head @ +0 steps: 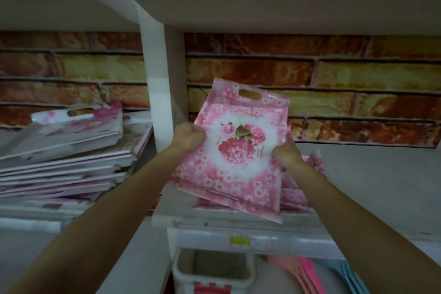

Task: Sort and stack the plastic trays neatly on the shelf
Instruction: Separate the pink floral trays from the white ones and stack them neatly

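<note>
A pink flowered tray (pixel 238 148) (cut-out handle at its top) is tilting up over a low pile of matching trays (pixel 298 188) on the shelf (pixel 238 221). The left hand (pixel 189 137) and right hand (pixel 287 154) are gripping its side edges, fingers curled. Another stack (pixel 64 157) is lying left of the post (pixel 164 93).
</note>
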`<control>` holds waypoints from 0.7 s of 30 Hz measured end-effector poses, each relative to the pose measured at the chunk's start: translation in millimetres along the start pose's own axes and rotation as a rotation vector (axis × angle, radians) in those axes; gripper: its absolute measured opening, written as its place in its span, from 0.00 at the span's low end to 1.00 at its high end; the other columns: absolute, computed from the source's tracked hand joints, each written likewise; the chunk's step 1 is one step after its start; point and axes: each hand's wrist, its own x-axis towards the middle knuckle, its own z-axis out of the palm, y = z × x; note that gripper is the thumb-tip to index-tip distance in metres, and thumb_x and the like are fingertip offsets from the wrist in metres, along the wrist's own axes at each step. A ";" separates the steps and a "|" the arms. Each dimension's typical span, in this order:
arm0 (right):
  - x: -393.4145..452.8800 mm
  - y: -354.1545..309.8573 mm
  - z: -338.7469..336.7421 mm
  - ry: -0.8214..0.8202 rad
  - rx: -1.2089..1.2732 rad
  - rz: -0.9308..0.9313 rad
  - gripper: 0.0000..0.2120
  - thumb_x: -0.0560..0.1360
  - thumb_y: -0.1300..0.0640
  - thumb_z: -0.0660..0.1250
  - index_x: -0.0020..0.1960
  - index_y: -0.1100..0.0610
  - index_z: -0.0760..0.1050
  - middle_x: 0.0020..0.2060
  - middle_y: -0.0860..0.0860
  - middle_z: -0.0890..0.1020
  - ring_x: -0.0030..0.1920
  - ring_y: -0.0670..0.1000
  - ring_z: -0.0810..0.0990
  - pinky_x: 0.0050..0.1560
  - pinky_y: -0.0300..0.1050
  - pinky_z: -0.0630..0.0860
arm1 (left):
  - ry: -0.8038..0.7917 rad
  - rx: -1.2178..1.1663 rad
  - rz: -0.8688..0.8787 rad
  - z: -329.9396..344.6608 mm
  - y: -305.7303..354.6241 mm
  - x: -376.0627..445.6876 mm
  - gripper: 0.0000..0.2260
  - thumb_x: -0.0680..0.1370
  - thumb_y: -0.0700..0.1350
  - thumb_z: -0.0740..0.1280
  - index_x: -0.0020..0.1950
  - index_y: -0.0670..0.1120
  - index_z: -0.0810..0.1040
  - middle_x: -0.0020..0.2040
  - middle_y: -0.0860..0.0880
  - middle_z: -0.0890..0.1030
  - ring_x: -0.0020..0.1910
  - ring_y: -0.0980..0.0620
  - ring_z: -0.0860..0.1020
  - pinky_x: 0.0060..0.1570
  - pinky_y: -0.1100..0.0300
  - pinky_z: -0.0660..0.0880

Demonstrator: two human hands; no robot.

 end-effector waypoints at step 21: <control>-235.2 -84.2 120.8 0.034 0.215 -0.182 0.24 0.72 0.65 0.57 0.69 0.62 0.64 0.56 0.61 0.78 0.45 0.57 0.77 0.41 0.46 0.72 | 0.334 -0.172 0.074 -241.1 -71.1 -198.9 0.20 0.69 0.43 0.61 0.59 0.39 0.80 0.59 0.38 0.80 0.54 0.40 0.79 0.57 0.51 0.77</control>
